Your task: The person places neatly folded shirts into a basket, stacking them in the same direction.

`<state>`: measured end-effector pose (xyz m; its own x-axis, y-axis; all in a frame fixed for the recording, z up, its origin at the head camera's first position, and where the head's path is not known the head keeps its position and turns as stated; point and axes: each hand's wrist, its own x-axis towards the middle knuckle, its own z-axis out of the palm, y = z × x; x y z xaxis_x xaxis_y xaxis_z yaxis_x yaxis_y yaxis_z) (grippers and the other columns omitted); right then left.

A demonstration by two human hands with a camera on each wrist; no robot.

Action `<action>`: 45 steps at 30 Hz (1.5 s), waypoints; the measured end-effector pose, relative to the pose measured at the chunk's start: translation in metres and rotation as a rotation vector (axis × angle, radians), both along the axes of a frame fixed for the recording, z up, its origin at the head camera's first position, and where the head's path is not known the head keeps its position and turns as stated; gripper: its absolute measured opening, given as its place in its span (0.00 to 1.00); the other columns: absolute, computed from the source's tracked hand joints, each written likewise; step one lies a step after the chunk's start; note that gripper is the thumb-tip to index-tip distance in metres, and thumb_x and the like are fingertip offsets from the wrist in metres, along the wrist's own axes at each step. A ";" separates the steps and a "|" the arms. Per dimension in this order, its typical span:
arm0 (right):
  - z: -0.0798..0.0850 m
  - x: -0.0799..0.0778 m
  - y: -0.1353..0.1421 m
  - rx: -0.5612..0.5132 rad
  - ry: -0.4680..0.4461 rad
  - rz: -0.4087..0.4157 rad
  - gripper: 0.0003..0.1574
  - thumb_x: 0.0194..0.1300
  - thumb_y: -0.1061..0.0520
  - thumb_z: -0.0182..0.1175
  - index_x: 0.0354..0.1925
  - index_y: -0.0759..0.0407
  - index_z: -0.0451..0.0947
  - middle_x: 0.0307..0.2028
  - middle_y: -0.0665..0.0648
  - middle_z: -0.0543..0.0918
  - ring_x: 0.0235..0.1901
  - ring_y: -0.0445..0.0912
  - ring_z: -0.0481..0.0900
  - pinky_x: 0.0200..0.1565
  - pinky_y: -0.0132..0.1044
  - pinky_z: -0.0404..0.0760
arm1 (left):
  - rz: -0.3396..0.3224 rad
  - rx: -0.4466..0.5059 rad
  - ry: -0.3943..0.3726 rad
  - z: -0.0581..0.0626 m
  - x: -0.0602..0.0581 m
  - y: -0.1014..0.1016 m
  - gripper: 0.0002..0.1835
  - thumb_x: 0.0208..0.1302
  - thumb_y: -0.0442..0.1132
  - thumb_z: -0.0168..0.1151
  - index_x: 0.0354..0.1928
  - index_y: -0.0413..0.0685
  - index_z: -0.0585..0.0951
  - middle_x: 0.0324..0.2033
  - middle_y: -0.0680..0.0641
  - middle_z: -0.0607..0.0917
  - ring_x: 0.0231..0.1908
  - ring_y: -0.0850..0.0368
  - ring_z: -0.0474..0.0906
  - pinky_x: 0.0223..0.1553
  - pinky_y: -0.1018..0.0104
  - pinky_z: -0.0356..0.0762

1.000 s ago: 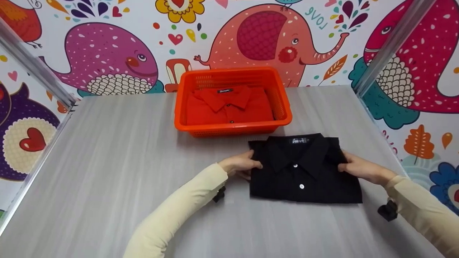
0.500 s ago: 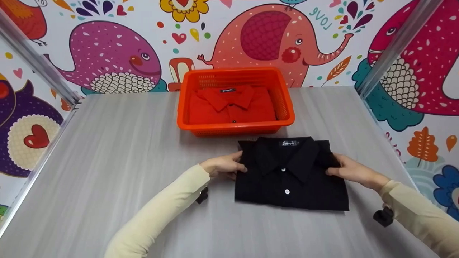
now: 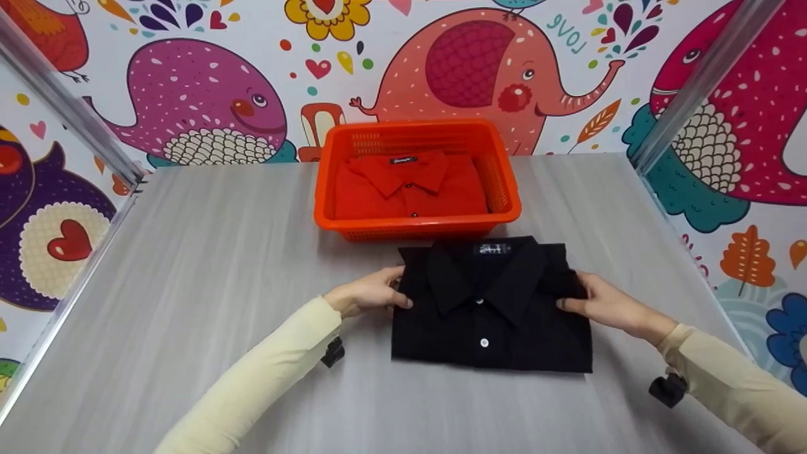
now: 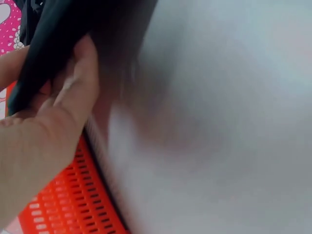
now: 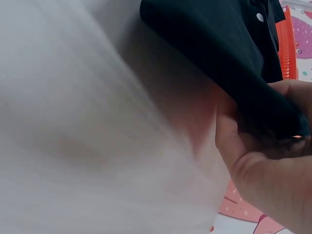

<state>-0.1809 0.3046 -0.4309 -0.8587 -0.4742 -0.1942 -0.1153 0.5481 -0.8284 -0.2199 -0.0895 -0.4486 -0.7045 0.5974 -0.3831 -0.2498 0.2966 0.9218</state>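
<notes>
A folded black shirt [image 3: 498, 321] with a collar and white buttons is held level just above the table, in front of the basket. My left hand [image 3: 372, 292] grips its left edge, thumb on top and fingers beneath. On the opposite edge my right hand [image 3: 615, 306] pinches the cloth the same way. Both wrist views show a gap under the shirt, with the left hand's fingers [image 4: 80, 87] and the right hand's fingers [image 5: 229, 126] curled below the fabric. Behind it stands an orange basket [image 3: 416, 225], in which a folded red shirt [image 3: 372, 189] lies collar up.
The basket stands at the back middle of the grey wood-grain table [image 3: 208, 252]. A wall [image 3: 328, 82] printed with cartoon animals rises behind the table, and metal corner posts [image 3: 700, 88] border it at both sides.
The black shirt has moved left, held by both hands, and now sits more in line with the basket. The head view has shifted slightly. The basket and red shirt have stayed put.
</notes>
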 end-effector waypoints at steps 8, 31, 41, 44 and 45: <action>0.003 0.000 -0.011 -0.025 0.075 0.054 0.40 0.68 0.60 0.58 0.70 0.72 0.54 0.66 0.67 0.66 0.66 0.59 0.60 0.58 0.24 0.61 | 0.008 0.057 0.023 0.005 0.009 -0.023 0.37 0.53 0.22 0.61 0.68 0.36 0.65 0.45 0.44 0.83 0.40 0.56 0.78 0.40 0.66 0.76; 0.021 -0.013 -0.037 -0.151 0.198 -0.040 0.32 0.66 0.68 0.58 0.65 0.72 0.62 0.57 0.67 0.74 0.53 0.38 0.74 0.53 0.27 0.71 | 0.035 0.081 0.200 0.044 0.002 -0.056 0.33 0.59 0.25 0.61 0.67 0.36 0.66 0.49 0.41 0.81 0.44 0.52 0.80 0.44 0.59 0.80; 0.029 -0.033 -0.051 -0.173 0.204 -0.083 0.32 0.66 0.68 0.57 0.66 0.71 0.61 0.59 0.68 0.72 0.57 0.54 0.72 0.52 0.27 0.71 | 0.092 0.064 0.246 0.052 -0.014 -0.063 0.34 0.59 0.24 0.61 0.69 0.38 0.65 0.52 0.41 0.80 0.46 0.52 0.78 0.45 0.58 0.79; 0.033 -0.041 -0.056 -0.174 0.195 -0.120 0.32 0.67 0.67 0.57 0.66 0.72 0.60 0.60 0.68 0.72 0.57 0.56 0.71 0.52 0.27 0.71 | 0.125 0.064 0.263 0.056 -0.022 -0.064 0.33 0.59 0.24 0.60 0.68 0.40 0.67 0.51 0.41 0.81 0.46 0.51 0.78 0.46 0.58 0.78; 0.034 -0.044 -0.058 -0.175 0.190 -0.133 0.33 0.67 0.67 0.56 0.67 0.72 0.59 0.60 0.68 0.71 0.58 0.56 0.71 0.52 0.27 0.71 | 0.137 0.061 0.268 0.057 -0.024 -0.064 0.32 0.59 0.24 0.60 0.67 0.40 0.68 0.51 0.41 0.81 0.46 0.51 0.78 0.46 0.58 0.78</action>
